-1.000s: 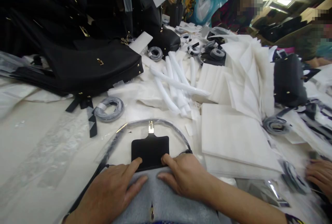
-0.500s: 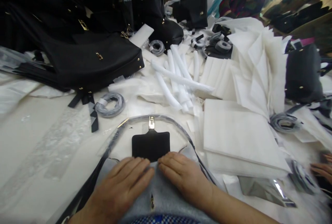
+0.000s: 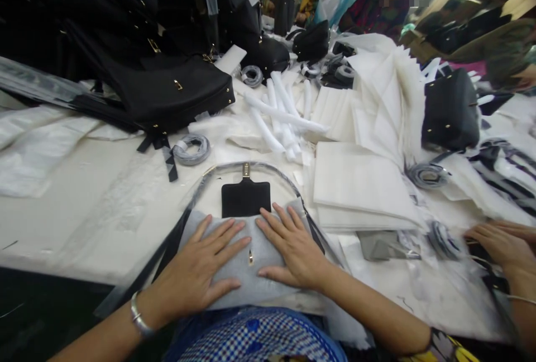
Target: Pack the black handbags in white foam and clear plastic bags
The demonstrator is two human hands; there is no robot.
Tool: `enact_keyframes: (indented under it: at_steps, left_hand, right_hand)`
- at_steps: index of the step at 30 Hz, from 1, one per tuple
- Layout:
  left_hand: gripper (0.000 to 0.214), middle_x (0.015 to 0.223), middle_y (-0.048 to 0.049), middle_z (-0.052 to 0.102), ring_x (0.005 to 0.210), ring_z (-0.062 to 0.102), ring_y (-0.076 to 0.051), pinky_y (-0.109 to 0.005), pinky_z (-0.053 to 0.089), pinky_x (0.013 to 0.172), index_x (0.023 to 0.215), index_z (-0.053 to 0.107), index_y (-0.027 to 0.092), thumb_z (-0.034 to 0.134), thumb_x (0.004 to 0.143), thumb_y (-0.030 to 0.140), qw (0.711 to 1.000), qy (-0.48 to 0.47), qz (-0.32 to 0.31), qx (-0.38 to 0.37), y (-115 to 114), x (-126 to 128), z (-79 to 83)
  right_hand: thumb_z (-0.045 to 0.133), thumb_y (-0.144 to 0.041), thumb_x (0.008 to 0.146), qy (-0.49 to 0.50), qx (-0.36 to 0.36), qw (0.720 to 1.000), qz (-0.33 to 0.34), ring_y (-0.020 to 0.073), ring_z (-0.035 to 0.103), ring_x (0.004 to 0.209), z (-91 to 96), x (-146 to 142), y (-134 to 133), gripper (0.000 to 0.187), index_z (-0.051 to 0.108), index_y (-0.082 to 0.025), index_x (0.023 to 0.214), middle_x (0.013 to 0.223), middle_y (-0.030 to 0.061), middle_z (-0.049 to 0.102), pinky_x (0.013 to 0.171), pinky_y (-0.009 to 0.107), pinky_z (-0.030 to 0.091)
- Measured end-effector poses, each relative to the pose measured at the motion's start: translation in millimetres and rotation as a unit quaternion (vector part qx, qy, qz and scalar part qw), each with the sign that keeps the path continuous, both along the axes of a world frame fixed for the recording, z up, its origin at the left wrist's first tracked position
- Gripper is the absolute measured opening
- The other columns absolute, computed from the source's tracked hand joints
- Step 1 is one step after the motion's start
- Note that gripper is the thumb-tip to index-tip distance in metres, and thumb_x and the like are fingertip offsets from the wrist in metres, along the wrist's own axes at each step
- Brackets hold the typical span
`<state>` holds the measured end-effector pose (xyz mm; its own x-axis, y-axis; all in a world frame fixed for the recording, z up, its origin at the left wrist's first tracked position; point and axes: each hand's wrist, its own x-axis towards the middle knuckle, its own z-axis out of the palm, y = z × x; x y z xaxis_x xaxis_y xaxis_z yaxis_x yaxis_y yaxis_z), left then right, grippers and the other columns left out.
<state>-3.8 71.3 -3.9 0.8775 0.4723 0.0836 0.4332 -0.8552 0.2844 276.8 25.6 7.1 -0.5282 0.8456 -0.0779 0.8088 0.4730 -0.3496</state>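
My left hand (image 3: 196, 270) and my right hand (image 3: 293, 247) lie flat, fingers spread, on a grey fabric cover (image 3: 247, 272) wrapped over a bag at the table's near edge. A black flap (image 3: 245, 199) with a gold clasp (image 3: 246, 170) sticks out from under the cover just beyond my fingertips. A plastic-wrapped bag handle (image 3: 218, 175) arcs around the flap. Neither hand grips anything.
A pile of black handbags (image 3: 167, 91) fills the far left. White foam tubes (image 3: 280, 119) and stacked white sheets (image 3: 360, 183) lie to the right, with a coiled strap (image 3: 191, 149) near the handle. Another person's hands (image 3: 500, 244) work at the right; people sit across the table.
My hands went from pinching the cover's edge at the flap to lying spread flat on it. The view pulled back, showing the table's near edge.
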Motion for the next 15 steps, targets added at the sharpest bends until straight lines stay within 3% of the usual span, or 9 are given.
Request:
enact_keyframes:
  at_steps: [7, 12, 15]
  left_hand:
    - [0.064, 0.16, -0.0117, 0.032, 0.147, 0.028, -0.032, -0.059, 0.004, 0.119, 0.151, 0.036, 0.029, 0.046, 0.095, 0.059, 0.996, 0.047, 0.032, 0.063, -15.7, 8.8, 2.7]
    - [0.067, 0.162, -0.0107, 0.026, 0.148, 0.026, -0.032, -0.054, 0.014, 0.12, 0.154, 0.028, 0.031, 0.044, 0.096, 0.061, 0.997, 0.037, 0.02, 0.067, -15.9, 3.6, -5.1]
    - [0.075, 0.163, -0.0104, 0.021, 0.148, 0.025, -0.034, -0.056, 0.018, 0.118, 0.155, 0.021, 0.036, 0.044, 0.092, 0.068, 0.998, 0.03, 0.013, 0.053, -13.1, 1.2, -6.7]
  right_hand:
    - [0.049, -0.075, 0.087, -0.044, 0.048, 0.998, -0.003, 0.0383, 0.014, 0.15, 0.2, -4.9, -7.2, 0.09, 0.032, -0.018, 0.154, 0.163, 0.0146, 0.022, 0.12, 0.061, 0.011]
    - [0.049, -0.071, 0.09, -0.037, 0.078, 0.994, -0.062, 0.0377, 0.023, 0.148, -2.2, -10.7, -13.8, 0.081, 0.037, -0.022, 0.153, 0.163, 0.017, 0.02, 0.119, 0.057, 0.019]
    - [0.048, -0.071, 0.09, -0.027, 0.08, 0.994, -0.069, 0.0366, 0.028, 0.146, -3.4, -11.1, -16.4, 0.078, 0.039, -0.024, 0.152, 0.16, 0.0165, 0.029, 0.119, 0.056, 0.021]
